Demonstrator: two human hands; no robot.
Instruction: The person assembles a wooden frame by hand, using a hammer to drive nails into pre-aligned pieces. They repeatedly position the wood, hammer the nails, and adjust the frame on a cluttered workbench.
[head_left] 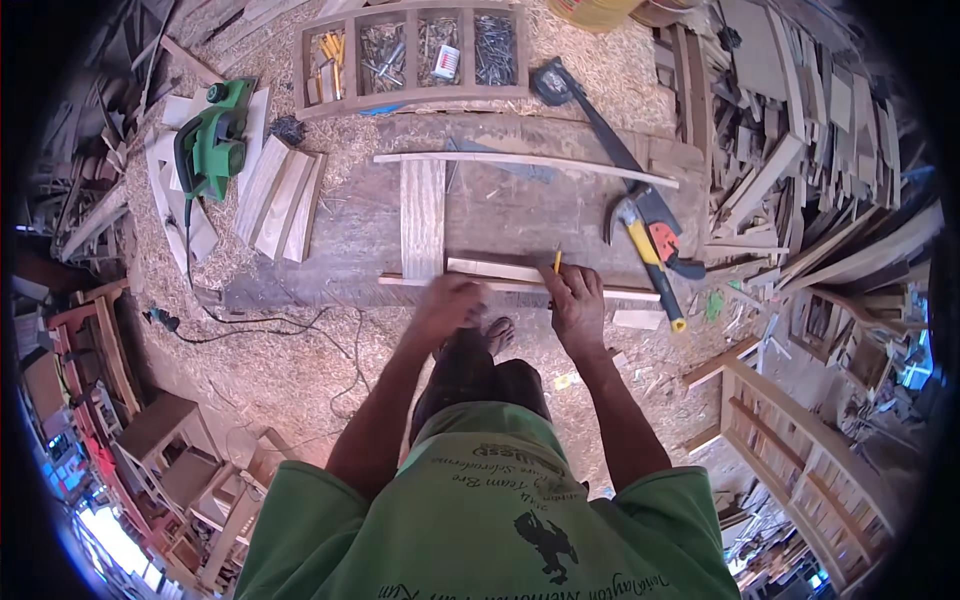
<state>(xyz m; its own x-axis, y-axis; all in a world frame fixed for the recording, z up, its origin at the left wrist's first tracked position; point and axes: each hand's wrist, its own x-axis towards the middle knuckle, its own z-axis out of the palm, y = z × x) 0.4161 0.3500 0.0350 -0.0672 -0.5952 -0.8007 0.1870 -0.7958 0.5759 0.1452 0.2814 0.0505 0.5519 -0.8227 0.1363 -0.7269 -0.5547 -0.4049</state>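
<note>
My right hand [577,305] is closed around a yellow pencil [557,261] that points up from its fingers. The same hand rests at the right end of a short wooden strip [495,268], against a long strip [625,292] on the near side of the workbench. Blurred by motion, my left hand [448,308] is over the long strip's left part; its fingers do not show clearly. A wide light board [423,215] runs from there to a second long strip [530,167] farther off, which it meets roughly at a right angle.
On the right lie a hammer [640,240] with a yellow and black handle and a dark-bladed handsaw [612,140]. A green electric planer [215,140] and several boards [280,195] lie left. Behind stands a divided wooden tray [410,100] of nails. A cord [290,320] crosses the shavings.
</note>
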